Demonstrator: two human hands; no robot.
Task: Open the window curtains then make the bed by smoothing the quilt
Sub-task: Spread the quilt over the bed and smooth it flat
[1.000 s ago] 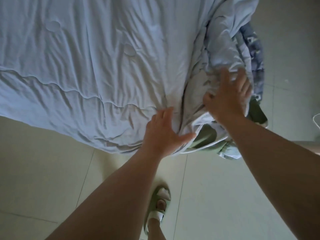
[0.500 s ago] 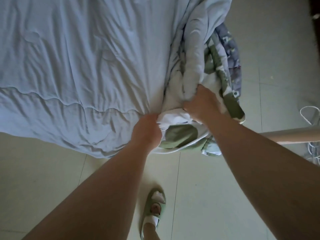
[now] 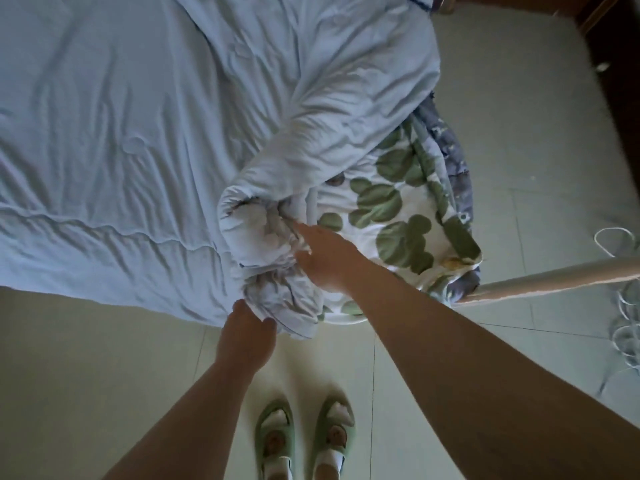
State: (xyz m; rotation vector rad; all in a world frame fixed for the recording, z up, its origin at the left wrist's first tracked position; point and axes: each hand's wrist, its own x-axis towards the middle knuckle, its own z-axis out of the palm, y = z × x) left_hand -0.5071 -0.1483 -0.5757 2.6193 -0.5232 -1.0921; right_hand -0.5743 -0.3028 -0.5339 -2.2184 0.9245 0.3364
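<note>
Left hand (image 3: 247,332) clenched on the bunched near edge of the quilt (image 3: 138,133); right hand (image 3: 325,258) just beyond, fingers dug into the same wad (grip partly hidden). Best to keep both grips firm, draw the rolled corner rightward over the green-leaf sheet (image 3: 391,216), then flatten creases across the bed.

Quilt (image 3: 114,140): pale blue top side, plain, no print. Quilt's turned-over underside (image 3: 391,209), just right of bunched corner: white ground, large olive-green round leaf blots, small yellow fleck near its lower right edge. Second fabric (image 3: 450,150), right of underside: dusky blue-purple with small white marks. Floor tiles (image 3: 519,140) beside quilt: pale grey-green, thin dark grout lines. Sandals (image 3: 304,441) below quilt's edge: sage green straps, white socks.
</note>
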